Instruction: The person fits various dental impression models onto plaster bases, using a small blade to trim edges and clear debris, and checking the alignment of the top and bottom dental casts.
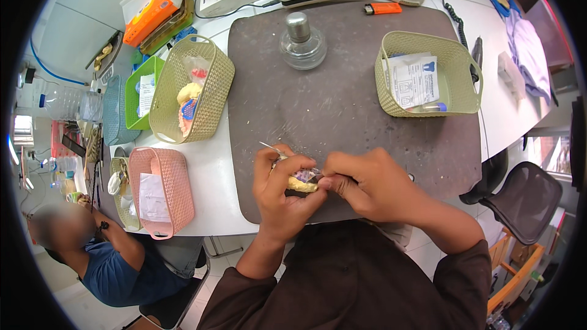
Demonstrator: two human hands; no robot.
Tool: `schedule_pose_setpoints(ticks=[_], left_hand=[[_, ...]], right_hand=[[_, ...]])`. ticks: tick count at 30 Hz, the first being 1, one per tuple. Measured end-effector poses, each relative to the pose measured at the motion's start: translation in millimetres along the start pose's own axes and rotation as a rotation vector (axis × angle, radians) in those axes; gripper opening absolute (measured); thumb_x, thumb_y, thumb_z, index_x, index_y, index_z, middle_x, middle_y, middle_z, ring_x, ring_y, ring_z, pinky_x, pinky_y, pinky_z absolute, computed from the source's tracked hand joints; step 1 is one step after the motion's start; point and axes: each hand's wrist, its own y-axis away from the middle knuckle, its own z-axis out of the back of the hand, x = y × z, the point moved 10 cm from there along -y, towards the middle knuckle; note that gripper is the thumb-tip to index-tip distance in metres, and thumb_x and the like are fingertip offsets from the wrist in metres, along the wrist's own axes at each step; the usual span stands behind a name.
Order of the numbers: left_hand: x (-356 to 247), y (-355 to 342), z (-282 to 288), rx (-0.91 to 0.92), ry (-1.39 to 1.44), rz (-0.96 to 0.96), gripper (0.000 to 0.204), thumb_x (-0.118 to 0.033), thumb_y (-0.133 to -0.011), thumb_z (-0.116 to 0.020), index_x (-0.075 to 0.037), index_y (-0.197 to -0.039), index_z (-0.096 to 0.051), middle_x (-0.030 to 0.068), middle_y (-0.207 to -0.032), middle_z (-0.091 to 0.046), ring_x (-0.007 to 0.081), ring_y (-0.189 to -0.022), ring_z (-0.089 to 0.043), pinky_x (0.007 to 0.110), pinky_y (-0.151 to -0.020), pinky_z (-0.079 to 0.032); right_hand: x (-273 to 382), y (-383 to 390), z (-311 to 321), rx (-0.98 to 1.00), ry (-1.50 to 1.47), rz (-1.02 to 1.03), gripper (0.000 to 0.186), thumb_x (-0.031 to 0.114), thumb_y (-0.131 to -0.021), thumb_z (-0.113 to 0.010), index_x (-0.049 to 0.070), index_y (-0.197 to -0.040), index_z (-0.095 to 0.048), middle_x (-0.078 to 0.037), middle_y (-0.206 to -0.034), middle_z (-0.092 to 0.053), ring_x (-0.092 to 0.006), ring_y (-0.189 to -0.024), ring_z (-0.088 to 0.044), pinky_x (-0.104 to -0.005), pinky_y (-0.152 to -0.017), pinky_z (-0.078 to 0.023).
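Note:
My left hand (282,198) is closed around a small pale yellow dental cast (304,186), held just above the near part of the dark mat. A purple patch and a shiny, clear-looking piece show on the cast. From between my left fingers a thin metal tool (267,145) sticks out toward the upper left. My right hand (367,184) meets the cast's right edge with thumb and forefinger pinched together. Whatever lies in that pinch is too small to name. Fingers of both hands cover much of the cast.
A dark work mat (342,104) carries a glass spirit burner (302,43), an orange lighter (383,8) and an olive basket (449,55) with papers. To the left stand another olive basket (214,95) holding dental models and a pink basket (177,177). A person (116,263) sits at lower left.

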Motion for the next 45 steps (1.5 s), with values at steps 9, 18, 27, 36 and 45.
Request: schedule_pose_setpoints(ticks=[9, 18, 27, 36, 45], left_hand=[[1, -5, 1, -0.007, -0.045, -0.025, 0.045, -0.003, -0.063, -0.089, -0.007, -0.104, -0.07, 0.0118, -0.103, -0.051, 0.0265, -0.095, -0.061, 0.036, -0.071, -0.051], [-2, -2, -1, -0.038, -0.081, -0.045, 0.046, -0.003, -0.064, -0.09, -0.007, -0.106, -0.07, 0.0123, -0.105, -0.05, 0.0274, -0.097, -0.061, 0.036, -0.073, -0.052], [-1, 2, -1, -0.072, -0.141, -0.035, 0.045, -0.001, -0.065, -0.088, -0.008, -0.106, -0.07, 0.0146, -0.108, -0.053, 0.0302, -0.096, -0.061, 0.038, -0.075, -0.052], [0, 1, 2, -0.078, -0.158, -0.004, 0.042, -0.001, -0.066, -0.086, -0.006, -0.104, -0.07, 0.0157, -0.108, -0.053, 0.0313, -0.095, -0.061, 0.039, -0.075, -0.052], [4, 2, 3, -0.074, -0.14, 0.011, 0.041, -0.002, -0.067, -0.086, -0.006, -0.105, -0.071, 0.0149, -0.107, -0.053, 0.0305, -0.095, -0.061, 0.038, -0.077, -0.051]], right_hand=[[11, 2, 19, -0.122, 0.211, 0.056, 0.017, 0.02, -0.097, -0.067, 0.006, -0.09, -0.057, -0.012, -0.068, -0.063, -0.0377, -0.062, -0.063, -0.0452, -0.054, -0.047], [29, 9, 8, -0.238, 0.383, 0.213, 0.016, 0.017, -0.092, -0.069, 0.009, -0.087, -0.056, -0.008, -0.068, -0.062, -0.0298, -0.056, -0.063, -0.04, -0.046, -0.047], [47, 21, -8, -0.376, 0.742, 0.258, 0.01, 0.012, -0.086, -0.065, 0.01, -0.095, -0.06, -0.004, -0.069, -0.062, -0.0245, -0.056, -0.065, -0.0373, -0.046, -0.049], [42, 6, -7, -0.256, 0.593, 0.33, 0.011, 0.014, -0.087, -0.066, 0.012, -0.095, -0.06, -0.005, -0.07, -0.064, -0.0276, -0.056, -0.065, -0.039, -0.047, -0.05], [7, -15, -4, -0.041, 0.138, 0.103, 0.009, 0.014, -0.094, -0.064, 0.008, -0.099, -0.061, -0.018, -0.072, -0.067, -0.043, -0.065, -0.064, -0.0505, -0.055, -0.048]])
